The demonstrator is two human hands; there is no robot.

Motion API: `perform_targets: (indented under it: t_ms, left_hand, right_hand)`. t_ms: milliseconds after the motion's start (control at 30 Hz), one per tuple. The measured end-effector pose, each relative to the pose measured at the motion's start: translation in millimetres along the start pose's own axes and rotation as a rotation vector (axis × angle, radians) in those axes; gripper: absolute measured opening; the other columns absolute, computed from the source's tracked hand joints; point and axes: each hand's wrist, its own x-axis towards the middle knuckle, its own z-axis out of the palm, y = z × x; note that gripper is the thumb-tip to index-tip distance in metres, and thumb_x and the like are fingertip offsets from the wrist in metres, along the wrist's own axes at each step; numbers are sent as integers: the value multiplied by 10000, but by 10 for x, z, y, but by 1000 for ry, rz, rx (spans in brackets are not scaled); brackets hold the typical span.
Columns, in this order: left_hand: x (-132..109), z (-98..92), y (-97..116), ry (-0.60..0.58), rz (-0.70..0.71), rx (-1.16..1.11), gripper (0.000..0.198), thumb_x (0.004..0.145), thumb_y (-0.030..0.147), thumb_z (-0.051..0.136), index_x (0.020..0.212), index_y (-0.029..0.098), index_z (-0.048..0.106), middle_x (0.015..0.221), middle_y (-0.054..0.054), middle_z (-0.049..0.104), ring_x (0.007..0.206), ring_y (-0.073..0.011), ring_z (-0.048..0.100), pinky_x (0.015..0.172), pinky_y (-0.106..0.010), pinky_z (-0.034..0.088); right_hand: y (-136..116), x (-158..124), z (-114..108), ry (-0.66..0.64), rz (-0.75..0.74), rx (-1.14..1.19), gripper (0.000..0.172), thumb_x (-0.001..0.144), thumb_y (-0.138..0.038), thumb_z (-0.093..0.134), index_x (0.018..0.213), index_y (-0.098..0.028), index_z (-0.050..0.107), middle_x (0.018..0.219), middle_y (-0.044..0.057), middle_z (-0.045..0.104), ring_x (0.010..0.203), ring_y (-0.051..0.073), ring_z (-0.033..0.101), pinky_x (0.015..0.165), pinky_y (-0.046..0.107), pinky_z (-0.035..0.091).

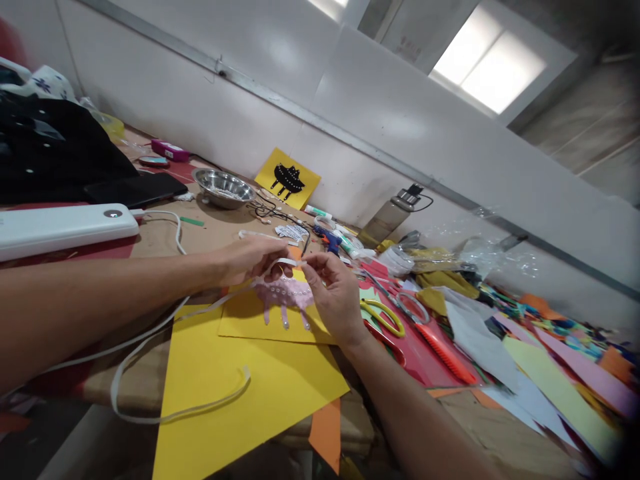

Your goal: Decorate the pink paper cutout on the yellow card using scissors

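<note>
Between my hands a thin white ribbon-like strip (230, 405) bends into a small arch. My right hand (336, 293) pinches it with thumb and fingertips. Just to the left, my left hand (257, 260) has its fingers closed on the strip too. The rest of the strip trails left and loops down over a large yellow sheet (240, 427). Under my hands lies a smaller yellow card (250, 327) bearing a pink cut-out shape (273, 299) dotted with pearl-like beads. My right hand partly covers this card.
To the right lie yellow-handled scissors (383, 317), a red comb-like tool (445, 353) and paper scraps (480, 340). Farther back are a metal bowl (223, 189), a blue glue gun (327, 240), a bottle (393, 217) and a yellow card with a black shape (289, 180). A white power bank (65, 229) sits left.
</note>
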Motion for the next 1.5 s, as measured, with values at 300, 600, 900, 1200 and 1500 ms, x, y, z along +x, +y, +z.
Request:
perform_targets:
  t_ms: [300, 600, 900, 1200, 1500]
  left_hand:
    - [-7, -67, 4, -73, -63, 89, 301, 682, 251, 680, 954, 133, 629, 651, -18, 611, 449, -58, 445, 409, -182, 317]
    - [10, -73, -41, -73, 57, 207, 248, 689, 348, 675, 831, 147, 645, 591, 25, 506, 433, -34, 329, 415, -182, 203]
    - [6, -67, -63, -57, 139, 229, 202, 762, 316, 600, 677, 139, 554, 538, 25, 474, 470, -56, 390, 460, -190, 295]
    - [25, -68, -86, -105, 145, 227, 224, 704, 296, 658, 855, 134, 623, 690, -3, 594, 571, -78, 492, 548, -210, 379]
    - [26, -94, -101, -15, 169, 331, 260, 703, 364, 645, 838, 144, 679, 641, -7, 602, 516, -78, 464, 508, -213, 348]
  right_hand:
    - [28, -9, -28, 6, -8, -36, 148, 822, -330, 537, 881, -202, 585, 801, 28, 608, 741, 144, 562, 697, 286, 457]
    - [-4, -11, -19, 7, -80, -97, 100, 823, -278, 533, 851, -206, 597, 806, 25, 598, 721, 146, 544, 681, 292, 444]
    - [-15, -8, -13, 29, -86, -117, 119, 823, -308, 542, 846, -202, 591, 789, 22, 592, 708, 142, 540, 669, 287, 444]
    - [5, -9, -15, 16, -80, -138, 102, 825, -277, 542, 840, -189, 591, 782, 14, 589, 707, 130, 537, 663, 270, 442]
    - [-33, -18, -6, 16, -123, -143, 60, 817, -229, 550, 832, -185, 589, 771, 8, 579, 696, 123, 528, 650, 261, 438]
